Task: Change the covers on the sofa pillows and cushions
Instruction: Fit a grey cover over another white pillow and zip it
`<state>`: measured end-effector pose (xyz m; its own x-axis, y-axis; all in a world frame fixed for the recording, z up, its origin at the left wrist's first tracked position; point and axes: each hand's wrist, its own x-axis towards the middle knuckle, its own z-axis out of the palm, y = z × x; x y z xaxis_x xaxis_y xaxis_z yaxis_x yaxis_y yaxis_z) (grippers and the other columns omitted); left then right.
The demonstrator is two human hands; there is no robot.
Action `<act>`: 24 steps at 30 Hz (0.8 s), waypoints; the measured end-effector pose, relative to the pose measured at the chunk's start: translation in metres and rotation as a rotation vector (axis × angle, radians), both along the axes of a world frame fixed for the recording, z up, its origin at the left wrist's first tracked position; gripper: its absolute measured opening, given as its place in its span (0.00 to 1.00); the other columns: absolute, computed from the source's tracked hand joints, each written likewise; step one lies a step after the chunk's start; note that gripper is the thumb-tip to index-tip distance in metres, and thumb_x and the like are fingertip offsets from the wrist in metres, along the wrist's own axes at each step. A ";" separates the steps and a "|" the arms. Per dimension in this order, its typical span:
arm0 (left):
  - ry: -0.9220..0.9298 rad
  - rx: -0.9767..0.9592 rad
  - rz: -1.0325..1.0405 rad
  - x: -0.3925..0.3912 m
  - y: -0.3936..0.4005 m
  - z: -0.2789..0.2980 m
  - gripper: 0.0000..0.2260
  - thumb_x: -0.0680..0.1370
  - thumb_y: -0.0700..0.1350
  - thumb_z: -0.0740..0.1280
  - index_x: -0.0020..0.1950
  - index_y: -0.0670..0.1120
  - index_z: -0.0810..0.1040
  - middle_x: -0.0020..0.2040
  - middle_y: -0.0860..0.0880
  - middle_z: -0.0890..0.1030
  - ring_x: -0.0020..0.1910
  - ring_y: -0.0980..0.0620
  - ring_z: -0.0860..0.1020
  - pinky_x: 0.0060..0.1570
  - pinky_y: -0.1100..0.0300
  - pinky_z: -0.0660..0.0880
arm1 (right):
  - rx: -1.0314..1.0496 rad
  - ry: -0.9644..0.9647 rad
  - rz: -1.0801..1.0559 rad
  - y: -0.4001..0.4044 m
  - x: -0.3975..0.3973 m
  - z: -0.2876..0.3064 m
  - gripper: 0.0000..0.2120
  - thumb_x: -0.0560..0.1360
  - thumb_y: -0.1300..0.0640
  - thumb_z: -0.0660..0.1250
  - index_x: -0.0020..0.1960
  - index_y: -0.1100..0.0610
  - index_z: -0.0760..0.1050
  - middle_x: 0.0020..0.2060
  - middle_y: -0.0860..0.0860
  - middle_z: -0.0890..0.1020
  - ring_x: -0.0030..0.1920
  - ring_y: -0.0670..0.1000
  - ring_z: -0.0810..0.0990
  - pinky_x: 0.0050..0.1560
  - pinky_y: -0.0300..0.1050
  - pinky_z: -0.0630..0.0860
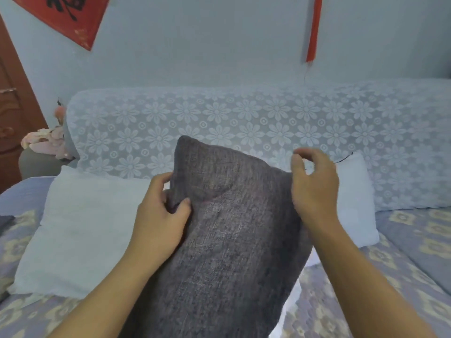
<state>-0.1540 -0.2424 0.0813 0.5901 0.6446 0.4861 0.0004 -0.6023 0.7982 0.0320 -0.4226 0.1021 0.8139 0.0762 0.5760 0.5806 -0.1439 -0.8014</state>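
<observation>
A dark grey woven pillow [227,228] stands upright in front of me on the sofa seat. My left hand [161,213] pinches its left edge between thumb and fingers. My right hand [314,189] is at the pillow's upper right corner with fingers curled; whether it grips the fabric is unclear. A bare white pillow [83,230] lies to the left, and another white pillow [356,203] shows behind my right hand. A strip of white shows under the grey pillow's lower right edge.
The sofa back [244,123] wears a white lace flower cover. The seat [402,252] has a blue-purple patterned cover. Pink cloth [46,142] lies on the left armrest beside a brown door [12,106].
</observation>
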 end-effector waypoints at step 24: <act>0.251 0.790 0.435 -0.006 -0.001 0.053 0.10 0.76 0.44 0.68 0.56 0.47 0.73 0.50 0.48 0.74 0.37 0.49 0.69 0.30 0.57 0.62 | 0.014 -0.099 0.539 0.054 -0.088 -0.016 0.08 0.77 0.54 0.71 0.46 0.45 0.72 0.39 0.45 0.78 0.41 0.46 0.77 0.42 0.49 0.76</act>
<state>-0.1605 -0.2436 0.1342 0.5217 0.3704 0.7685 0.4700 -0.8766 0.1035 -0.0562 -0.3683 0.0862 0.6036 0.4589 0.6519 0.6421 0.2048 -0.7387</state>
